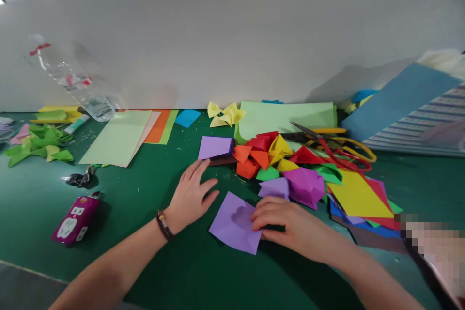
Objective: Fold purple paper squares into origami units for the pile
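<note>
A square sheet of purple paper (pixel 232 227) lies slightly tilted on the green table. Its right edge is pinched between the thumb and fingers of my right hand (pixel 279 223). To the left, my left hand (pixel 192 193) has its fingers apart and holds nothing. Its fingertips reach the front of a small stack of purple paper squares (pixel 216 147); whether they touch it I cannot tell. Just beyond my right hand sit folded paper pieces, among them a light purple one (pixel 274 188), a magenta one (pixel 305 186) and several red ones (pixel 250 157).
Scissors (pixel 327 147) lie on paper at the right, near a pile of coloured sheets (pixel 359 196) and a blue box (pixel 399 106). Pale green sheets (pixel 116 138), a plastic bottle (pixel 76 82), keys (pixel 82 178) and a magenta power socket-like case (pixel 76 220) are at the left.
</note>
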`<action>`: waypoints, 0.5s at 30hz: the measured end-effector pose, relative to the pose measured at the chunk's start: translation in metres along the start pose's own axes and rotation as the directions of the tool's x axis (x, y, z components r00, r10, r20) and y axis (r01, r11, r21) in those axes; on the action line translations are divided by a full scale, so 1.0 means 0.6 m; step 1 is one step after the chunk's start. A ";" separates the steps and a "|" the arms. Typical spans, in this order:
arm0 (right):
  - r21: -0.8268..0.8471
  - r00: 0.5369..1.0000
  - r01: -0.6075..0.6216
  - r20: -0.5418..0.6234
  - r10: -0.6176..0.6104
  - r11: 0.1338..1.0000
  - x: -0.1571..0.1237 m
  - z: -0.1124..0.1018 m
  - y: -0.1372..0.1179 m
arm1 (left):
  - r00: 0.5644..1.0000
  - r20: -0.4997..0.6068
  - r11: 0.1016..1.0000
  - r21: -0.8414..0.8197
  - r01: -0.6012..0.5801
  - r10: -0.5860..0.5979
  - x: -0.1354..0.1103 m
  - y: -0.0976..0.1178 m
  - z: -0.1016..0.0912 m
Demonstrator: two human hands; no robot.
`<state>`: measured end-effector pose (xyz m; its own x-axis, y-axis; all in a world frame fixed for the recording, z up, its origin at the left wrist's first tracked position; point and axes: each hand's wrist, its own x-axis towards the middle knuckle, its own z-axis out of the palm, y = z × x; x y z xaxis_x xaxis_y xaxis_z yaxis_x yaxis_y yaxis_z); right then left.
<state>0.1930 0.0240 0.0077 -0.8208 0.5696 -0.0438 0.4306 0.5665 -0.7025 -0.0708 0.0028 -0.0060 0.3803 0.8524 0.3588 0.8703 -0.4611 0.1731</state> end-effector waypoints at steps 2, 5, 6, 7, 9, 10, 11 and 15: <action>-0.019 1.000 0.015 0.007 -0.015 1.000 -0.001 0.002 -0.001 | 0.998 0.039 0.997 0.053 0.049 -0.051 0.024 -0.011 0.004; -0.044 1.000 0.023 0.000 -0.023 0.999 -0.004 0.002 -0.001 | 0.992 0.114 0.995 0.089 0.038 -0.049 0.058 -0.017 0.016; -0.047 1.000 0.024 -0.004 -0.024 0.999 -0.006 0.002 -0.001 | 0.990 0.128 0.996 0.086 0.039 -0.050 0.066 -0.017 0.020; -0.046 1.000 0.026 -0.008 -0.026 0.999 -0.006 0.001 -0.001 | 0.990 0.132 0.996 0.070 0.047 -0.056 0.071 -0.018 0.022; -0.039 0.999 0.033 -0.024 -0.034 0.999 -0.007 0.000 -0.001 | 0.991 0.118 0.998 0.012 0.058 -0.059 0.077 -0.021 0.024; -0.037 0.999 0.041 -0.033 -0.042 0.998 -0.007 -0.001 -0.002 | 0.993 0.108 0.998 -0.025 0.058 -0.055 0.079 -0.023 0.022; -0.038 0.998 0.050 -0.044 -0.052 0.998 -0.008 -0.002 -0.003 | 0.994 0.096 0.997 -0.061 0.057 -0.051 0.080 -0.026 0.020; -0.061 0.994 0.074 -0.076 -0.078 0.995 -0.010 -0.008 -0.004 | 0.998 0.051 0.986 -0.163 0.035 -0.027 0.082 -0.023 -0.001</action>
<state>0.1985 0.0222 0.0129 -0.8212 0.5670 0.0650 0.3911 0.6420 -0.6594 -0.0644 0.0510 0.0096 0.3723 0.8758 0.3073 0.8203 -0.4654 0.3324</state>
